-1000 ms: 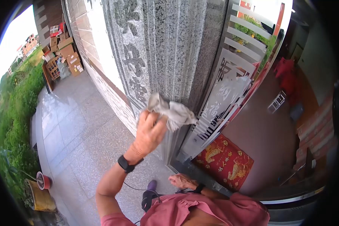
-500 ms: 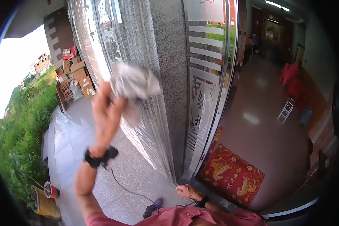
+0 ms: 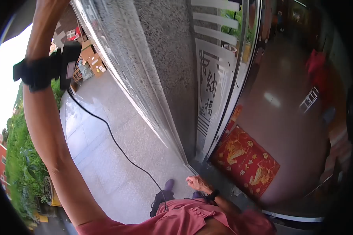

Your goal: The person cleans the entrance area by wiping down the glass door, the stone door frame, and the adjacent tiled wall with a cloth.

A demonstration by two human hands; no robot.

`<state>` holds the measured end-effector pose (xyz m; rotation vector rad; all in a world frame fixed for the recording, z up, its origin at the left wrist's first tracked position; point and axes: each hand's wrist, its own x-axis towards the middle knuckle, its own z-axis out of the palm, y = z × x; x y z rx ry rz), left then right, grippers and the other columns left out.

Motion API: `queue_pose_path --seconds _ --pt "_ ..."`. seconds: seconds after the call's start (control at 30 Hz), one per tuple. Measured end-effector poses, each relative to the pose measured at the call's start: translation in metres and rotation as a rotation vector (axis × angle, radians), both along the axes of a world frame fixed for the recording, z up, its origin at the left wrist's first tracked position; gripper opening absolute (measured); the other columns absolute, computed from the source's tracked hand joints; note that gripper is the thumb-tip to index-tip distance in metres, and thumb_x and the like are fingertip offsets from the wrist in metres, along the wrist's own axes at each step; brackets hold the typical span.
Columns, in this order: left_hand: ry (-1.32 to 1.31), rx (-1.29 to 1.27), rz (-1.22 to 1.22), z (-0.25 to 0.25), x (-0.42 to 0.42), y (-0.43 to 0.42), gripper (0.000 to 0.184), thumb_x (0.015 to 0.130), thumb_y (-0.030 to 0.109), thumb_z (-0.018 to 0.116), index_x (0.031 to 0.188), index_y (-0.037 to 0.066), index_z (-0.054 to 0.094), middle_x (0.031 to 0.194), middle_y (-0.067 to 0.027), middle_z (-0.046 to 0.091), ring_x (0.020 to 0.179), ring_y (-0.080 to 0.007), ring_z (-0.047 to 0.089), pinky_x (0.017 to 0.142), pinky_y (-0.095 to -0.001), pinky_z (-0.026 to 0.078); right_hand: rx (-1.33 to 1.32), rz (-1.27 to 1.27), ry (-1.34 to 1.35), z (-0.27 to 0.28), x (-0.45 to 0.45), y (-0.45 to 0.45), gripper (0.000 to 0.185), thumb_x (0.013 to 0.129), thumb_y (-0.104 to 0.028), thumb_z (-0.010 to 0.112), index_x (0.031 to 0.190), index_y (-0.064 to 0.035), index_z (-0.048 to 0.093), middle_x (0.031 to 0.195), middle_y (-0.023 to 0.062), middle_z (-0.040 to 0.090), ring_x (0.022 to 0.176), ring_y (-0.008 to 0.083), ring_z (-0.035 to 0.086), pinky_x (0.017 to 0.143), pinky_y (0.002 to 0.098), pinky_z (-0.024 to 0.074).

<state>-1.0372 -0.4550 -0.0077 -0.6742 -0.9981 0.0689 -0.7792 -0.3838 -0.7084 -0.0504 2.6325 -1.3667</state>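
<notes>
My left hand (image 3: pixel 51 15) is raised at the top left, and the frame edge cuts off its fingers, so I cannot see what they hold. A black strap with a small box (image 3: pixel 41 72) circles that wrist, and a black cable (image 3: pixel 110 131) runs from it down to my body. The grey stone pillar (image 3: pixel 164 58) stands beside the raised arm, with a shiny ridged edge. Low in front of my body, my right hand (image 3: pixel 198 183) has its fingers curled closed, and nothing shows in them. It hangs near the pillar's foot, apart from it.
A glass door panel (image 3: pixel 211 82) with frosted stripes and characters adjoins the pillar. Inside the doorway lies a red patterned mat (image 3: pixel 247 160). Cardboard boxes (image 3: pixel 94 62) are piled at the back left. Green plants (image 3: pixel 21 137) line the left side of the paved floor (image 3: pixel 117 164).
My left hand, holding a crumpled whitish cloth against the pillar earlier, has moved up and left out of the frame's top. The view has tilted down. My right hand stays low, fingers curled.
</notes>
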Motion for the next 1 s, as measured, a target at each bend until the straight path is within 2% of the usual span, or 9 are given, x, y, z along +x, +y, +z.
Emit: queue_pose_path --seconds 0.1,0.2,0.27,0.47,0.53,0.73,0.83,0.93,1.0 --pt "0.048 -0.094 -0.024 -0.051 -0.002 -0.003 0.025 0.081 0.009 0.062 0.106 0.008 0.064 0.096 -0.0079 0.065 0.086 -0.0267 0.060 0.080 -0.0406 0.046 0.019 -0.007 -0.044 0.012 -0.004 0.010 0.022 0.084 -0.024 0.058 0.099 -0.0085 0.062 0.089 0.0165 0.067 0.084 0.0371 0.064 0.071 0.0456 0.0502" --pt "-0.318 -0.333 -0.029 -0.112 -0.007 -0.035 0.040 0.075 0.013 0.073 0.113 0.009 0.062 0.110 -0.0147 0.059 0.096 -0.0243 0.058 0.078 -0.0337 0.049 0.020 -0.012 -0.050 -0.007 0.003 0.010 0.023 0.085 -0.025 0.058 0.100 -0.0080 0.062 0.090 0.0168 0.067 0.085 0.0374 0.064 0.073 0.0457 0.0506" --pt "-0.465 -0.228 -0.084 -0.176 0.006 -0.024 0.029 0.068 0.011 0.075 0.095 0.012 0.065 0.097 -0.0069 0.057 0.107 -0.0283 0.052 0.086 -0.0444 0.040 0.015 -0.027 -0.071 0.006 0.008 0.013 0.023 0.084 -0.024 0.058 0.099 -0.0073 0.062 0.090 0.0172 0.067 0.086 0.0375 0.064 0.073 0.0462 0.0504" --pt "-0.793 -0.322 -0.117 -0.332 0.024 -0.035 0.032 0.070 0.009 0.071 0.099 0.023 0.068 0.099 -0.0042 0.052 0.117 -0.0293 0.043 0.095 -0.0488 0.034 0.012 -0.082 -0.075 0.005 0.019 0.017 0.020 0.083 -0.022 0.058 0.096 -0.0080 0.064 0.081 0.0172 0.067 0.080 0.0385 0.064 0.071 0.0468 0.0504" --pt "-0.891 -0.418 -0.117 -0.373 0.028 -0.044 0.029 0.065 0.008 0.073 0.092 0.015 0.068 0.104 -0.0100 0.051 0.114 -0.0344 0.044 0.091 -0.0491 0.037 0.004 -0.094 -0.026 -0.001 0.024 0.018 0.018 0.083 -0.021 0.058 0.095 -0.0081 0.064 0.079 0.0177 0.066 0.079 0.0387 0.064 0.069 0.0467 0.0503" --pt "-1.324 -0.625 -0.201 -0.470 0.053 -0.063 0.028 0.069 0.003 0.066 0.096 0.010 0.066 0.101 -0.0061 0.055 0.107 -0.0310 0.048 0.086 -0.0437 0.041 0.000 -0.133 0.061 -0.012 0.038 0.017 0.013 0.084 -0.019 0.059 0.090 -0.0077 0.062 0.076 0.0183 0.065 0.074 0.0394 0.063 0.064 0.0475 0.0490" --pt "-1.669 -0.321 -0.503 -0.498 0.063 -0.079 0.027 0.071 0.000 0.061 0.097 0.005 0.063 0.098 -0.0072 0.057 0.102 -0.0272 0.054 0.084 -0.0371 0.044 0.005 -0.153 0.086 -0.009 0.047 0.021 0.012 0.084 -0.019 0.059 0.088 -0.0076 0.061 0.075 0.0184 0.064 0.072 0.0398 0.062 0.063 0.0482 0.0483" --pt "-1.917 0.104 -0.649 -0.448 0.075 -0.101 0.025 0.076 -0.002 0.055 0.100 0.001 0.061 0.092 -0.0084 0.058 0.091 -0.0217 0.058 0.077 -0.0328 0.047 -0.010 -0.136 0.097 -0.003 0.056 0.026 0.014 0.084 -0.016 0.057 0.093 -0.0054 0.062 0.075 0.0183 0.064 0.071 0.0361 0.064 0.064 0.0436 0.0495" --pt "-1.610 0.143 -0.711 -0.388 0.066 -0.110 0.025 0.080 0.001 0.053 0.104 0.000 0.060 0.093 -0.0093 0.059 0.085 -0.0161 0.058 0.073 -0.0307 0.047 0.006 -0.098 0.073 -0.007 0.063 0.028 0.017 0.084 -0.015 0.056 0.096 -0.0041 0.062 0.075 0.0182 0.064 0.070 0.0341 0.065 0.064 0.0411 0.0504"
